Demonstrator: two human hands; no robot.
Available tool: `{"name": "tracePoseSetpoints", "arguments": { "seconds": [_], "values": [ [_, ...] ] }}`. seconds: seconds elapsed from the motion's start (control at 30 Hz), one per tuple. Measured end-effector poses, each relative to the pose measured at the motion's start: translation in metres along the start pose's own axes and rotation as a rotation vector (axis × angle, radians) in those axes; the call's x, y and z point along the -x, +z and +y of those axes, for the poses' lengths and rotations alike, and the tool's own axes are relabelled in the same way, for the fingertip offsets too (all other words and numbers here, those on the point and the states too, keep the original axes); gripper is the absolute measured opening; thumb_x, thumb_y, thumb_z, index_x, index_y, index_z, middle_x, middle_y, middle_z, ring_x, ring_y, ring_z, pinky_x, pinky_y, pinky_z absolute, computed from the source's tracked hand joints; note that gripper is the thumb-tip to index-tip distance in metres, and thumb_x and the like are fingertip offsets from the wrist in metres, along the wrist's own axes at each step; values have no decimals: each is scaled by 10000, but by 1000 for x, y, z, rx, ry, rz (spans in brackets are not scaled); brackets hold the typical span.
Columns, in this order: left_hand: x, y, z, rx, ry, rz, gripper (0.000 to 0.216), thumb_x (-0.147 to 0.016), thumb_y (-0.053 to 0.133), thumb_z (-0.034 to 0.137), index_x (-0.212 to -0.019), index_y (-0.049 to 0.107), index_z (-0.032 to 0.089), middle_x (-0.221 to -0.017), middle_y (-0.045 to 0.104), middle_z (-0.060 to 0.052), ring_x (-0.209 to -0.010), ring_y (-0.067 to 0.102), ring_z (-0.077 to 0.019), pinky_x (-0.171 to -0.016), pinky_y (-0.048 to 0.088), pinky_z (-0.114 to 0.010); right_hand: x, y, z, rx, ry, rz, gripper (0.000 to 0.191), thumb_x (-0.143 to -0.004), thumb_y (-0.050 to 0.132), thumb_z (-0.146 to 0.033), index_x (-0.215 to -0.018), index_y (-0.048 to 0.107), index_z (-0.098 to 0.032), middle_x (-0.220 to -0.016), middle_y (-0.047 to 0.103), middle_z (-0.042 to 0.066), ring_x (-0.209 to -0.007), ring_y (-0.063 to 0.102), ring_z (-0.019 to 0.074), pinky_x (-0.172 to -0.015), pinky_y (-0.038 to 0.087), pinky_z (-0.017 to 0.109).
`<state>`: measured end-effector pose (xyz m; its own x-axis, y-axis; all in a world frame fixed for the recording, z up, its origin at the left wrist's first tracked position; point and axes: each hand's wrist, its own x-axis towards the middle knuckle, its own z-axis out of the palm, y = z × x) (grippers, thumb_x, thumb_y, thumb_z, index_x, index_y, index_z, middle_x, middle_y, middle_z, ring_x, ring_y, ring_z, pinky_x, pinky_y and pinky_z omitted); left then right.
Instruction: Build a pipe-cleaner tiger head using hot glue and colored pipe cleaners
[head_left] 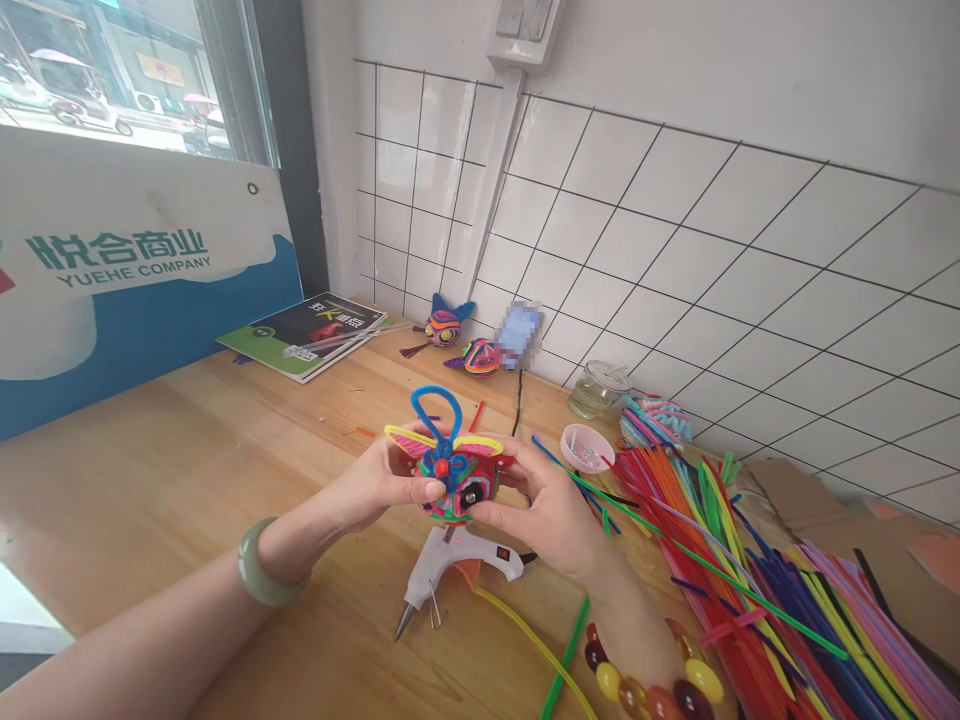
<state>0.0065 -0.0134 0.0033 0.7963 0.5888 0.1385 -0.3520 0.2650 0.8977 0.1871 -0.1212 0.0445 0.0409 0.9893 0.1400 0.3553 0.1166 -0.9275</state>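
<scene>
Between both hands is a colourful pipe-cleaner animal head with yellow-edged pink ears, a blue loop on top, a red bead and a black button-like eye. My left hand grips its left side, thumb on the front near the bead. My right hand holds the other side, thumb below the black eye; the fingers behind are partly hidden. Just under the head, a white hot glue gun rests on the wooden table, nozzle toward me. A yellow pipe cleaner and a green one lie beside it.
Bundles of coloured pipe cleaners cover the right side. A pink bowl, a lidded glass jar and a phone stand toward the wall. Two finished heads sit at the back, near a book. A printed board leans left.
</scene>
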Motion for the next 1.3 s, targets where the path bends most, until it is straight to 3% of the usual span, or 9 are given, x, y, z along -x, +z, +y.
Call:
{"name": "tracePoseSetpoints", "arguments": {
  "seconds": [0.27, 0.5, 0.63, 0.83, 1.1, 1.3],
  "values": [
    [0, 0, -1, -23, -15, -7, 544, -635, 818, 275, -1097, 550, 170, -930, 701, -72, -809, 667, -210, -706, 535, -308, 1, -5, 1, -69, 83, -42, 600, -697, 783, -336, -1250, 556, -282, -1235, 626, 59, -1174, 566, 255, -1023, 433, 464],
    [2, 3, -2, -57, 23, -6, 523, -644, 815, 222, -1089, 543, 185, -942, 668, -46, -832, 649, -182, -735, 537, -294, -2, -1, -5, -266, 98, -10, 274, -853, 622, -373, -1097, 589, -253, -1201, 639, 48, -1105, 602, 190, -937, 492, 352],
    [3, 5, -5, -28, 66, -27, 482, -662, 798, 168, -1059, 527, 205, -956, 641, -28, -801, 646, -161, -676, 542, -263, -3, 3, -1, -331, 132, 28, 233, -844, 632, -366, -1044, 596, -253, -1224, 624, 36, -1083, 594, 180, -888, 495, 326],
    [2, 6, -9, 4, 97, -36, 483, -668, 784, 109, -1057, 519, 215, -912, 634, -5, -727, 644, -133, -617, 562, -251, -6, 9, 6, -452, 145, 76, 182, -818, 660, -332, -965, 605, -242, -1257, 600, 15, -1150, 542, 182, -940, 431, 325],
    [3, 8, -9, -11, 91, -21, 480, -666, 789, 118, -1055, 526, 218, -907, 652, -4, -721, 664, -141, -611, 574, -252, -6, 13, 0, -602, 238, 124, 254, -716, 737, -313, -920, 615, -223, -1128, 651, 18, -926, 579, 157, -783, 438, 300],
    [3, 9, -9, -17, 96, -17, 488, -662, 795, 132, -1063, 529, 213, -894, 660, -10, -730, 669, -149, -624, 572, -253, -7, 14, -1, -593, 245, 144, 277, -691, 756, -325, -917, 636, -219, -1113, 651, 30, -941, 572, 173, -768, 437, 303]
  ]
}}
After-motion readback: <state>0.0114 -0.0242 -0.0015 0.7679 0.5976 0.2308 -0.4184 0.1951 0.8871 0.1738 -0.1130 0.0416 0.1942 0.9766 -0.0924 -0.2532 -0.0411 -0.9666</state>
